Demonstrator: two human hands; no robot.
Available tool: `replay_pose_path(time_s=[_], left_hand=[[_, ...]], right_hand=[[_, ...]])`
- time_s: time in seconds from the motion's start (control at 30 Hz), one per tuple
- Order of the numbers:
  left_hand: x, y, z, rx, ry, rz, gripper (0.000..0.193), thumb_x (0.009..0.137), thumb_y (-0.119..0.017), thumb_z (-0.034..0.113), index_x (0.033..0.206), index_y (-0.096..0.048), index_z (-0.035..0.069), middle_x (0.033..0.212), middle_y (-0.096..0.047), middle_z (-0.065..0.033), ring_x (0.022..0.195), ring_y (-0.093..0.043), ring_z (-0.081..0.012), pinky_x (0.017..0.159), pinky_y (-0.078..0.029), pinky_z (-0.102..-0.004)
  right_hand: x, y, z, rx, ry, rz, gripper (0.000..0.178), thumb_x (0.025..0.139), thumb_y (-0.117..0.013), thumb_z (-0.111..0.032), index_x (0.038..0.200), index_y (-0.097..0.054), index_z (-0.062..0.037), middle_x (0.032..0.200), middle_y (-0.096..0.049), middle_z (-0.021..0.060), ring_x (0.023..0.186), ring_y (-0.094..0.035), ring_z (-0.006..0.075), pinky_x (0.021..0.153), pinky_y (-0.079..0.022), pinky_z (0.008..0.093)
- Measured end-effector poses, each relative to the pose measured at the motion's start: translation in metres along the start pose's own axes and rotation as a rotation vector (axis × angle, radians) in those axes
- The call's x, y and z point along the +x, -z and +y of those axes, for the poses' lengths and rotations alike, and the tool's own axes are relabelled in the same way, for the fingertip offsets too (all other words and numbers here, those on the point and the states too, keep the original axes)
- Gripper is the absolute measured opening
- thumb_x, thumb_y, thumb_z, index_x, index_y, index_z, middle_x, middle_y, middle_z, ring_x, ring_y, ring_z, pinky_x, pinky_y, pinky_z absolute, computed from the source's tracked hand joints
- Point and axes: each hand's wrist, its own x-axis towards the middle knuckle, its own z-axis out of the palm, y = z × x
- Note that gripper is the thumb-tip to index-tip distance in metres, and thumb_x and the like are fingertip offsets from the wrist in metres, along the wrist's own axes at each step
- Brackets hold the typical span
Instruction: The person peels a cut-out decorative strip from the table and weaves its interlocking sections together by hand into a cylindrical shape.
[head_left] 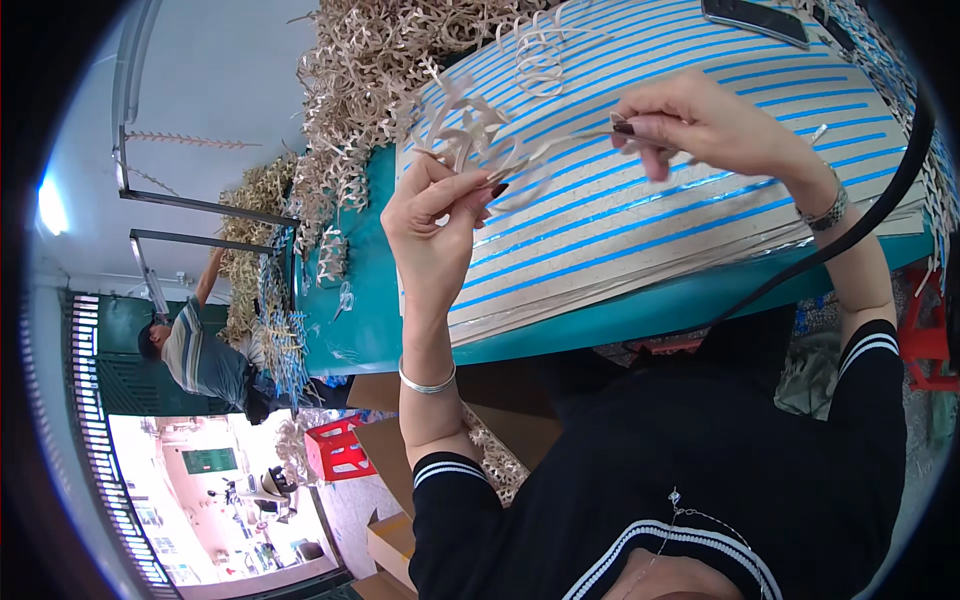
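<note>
At the far left a second person in a grey striped shirt (200, 358) bends beside a metal frame (190, 225), well apart from the work. Next come heaps of pale tan zigzag-cut paper strips (345, 90), piled along the left end of the teal bench (350, 330) and spilling down its side. A red plastic crate (335, 447) stands on the floor below, with brown cardboard boxes (390, 540) near it.

The left hand (432, 215), a silver bangle on its wrist, is raised above the bench; its fingers (470, 190) are pressed together, pinching one end of a tan comb-like paper strip (500, 150) (its loose teeth fan upward above the thumb). The strip runs across, in the air over a stack of beige cardboard sheets lined with blue tape stripes (640, 220) that lies on the bench.

The right hand (700, 125), a metal watch at the wrist, pinches the strip's other end between thumb and fingertips. A dark phone (755, 20) lies on the sheets' far edge, and a black cable (880, 215) curves across the right side.
</note>
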Motion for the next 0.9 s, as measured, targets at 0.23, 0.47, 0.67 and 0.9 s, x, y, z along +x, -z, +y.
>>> replay_pose_path(time_s=[0.23, 0.47, 0.67, 0.9], left_hand=[[0.000, 0.000, 0.011, 0.013, -0.083, -0.002, 0.024, 0.068, -0.064, -0.019, 0.084, -0.070, -0.003, 0.078, -0.059, -0.0066, 0.067, -0.058, -0.0110, 0.056, -0.048, -0.0209], [0.000, 0.002, 0.014, -0.040, -0.078, -0.056, 0.023, 0.066, -0.065, -0.019, 0.082, -0.070, -0.002, 0.077, -0.061, -0.0074, 0.069, -0.059, -0.0114, 0.057, -0.049, -0.0219], [0.000, 0.006, 0.013, -0.126, -0.031, -0.090, 0.023, 0.066, -0.066, -0.018, 0.082, -0.070, -0.002, 0.077, -0.061, -0.0086, 0.066, -0.061, -0.0132, 0.055, -0.050, -0.0223], [-0.006, 0.001, -0.004, -0.322, -0.057, -0.075, 0.015, 0.071, -0.069, -0.011, 0.084, -0.067, -0.006, 0.088, -0.056, -0.0110, 0.068, -0.063, -0.0192, 0.053, -0.053, -0.0253]], right_hand=[[0.010, 0.026, -0.007, -0.036, -0.014, -0.043, 0.028, 0.095, -0.056, -0.029, 0.092, -0.062, -0.0011, 0.055, -0.053, -0.0007, 0.041, -0.050, 0.0035, 0.038, -0.037, 0.0145], [0.022, 0.026, -0.001, -0.036, 0.001, 0.043, 0.029, 0.090, -0.064, -0.030, 0.081, -0.063, -0.0027, 0.053, -0.050, -0.0030, 0.042, -0.046, 0.0018, 0.038, -0.032, 0.0156], [0.030, 0.023, -0.001, -0.031, 0.044, 0.046, 0.027, 0.090, -0.064, -0.028, 0.079, -0.064, -0.0028, 0.053, -0.050, -0.0034, 0.042, -0.045, 0.0017, 0.039, -0.031, 0.0159], [0.036, 0.013, 0.009, 0.107, 0.034, 0.007, 0.027, 0.090, -0.065, -0.027, 0.082, -0.065, -0.0017, 0.054, -0.052, -0.0031, 0.042, -0.046, 0.0021, 0.038, -0.033, 0.0161]])
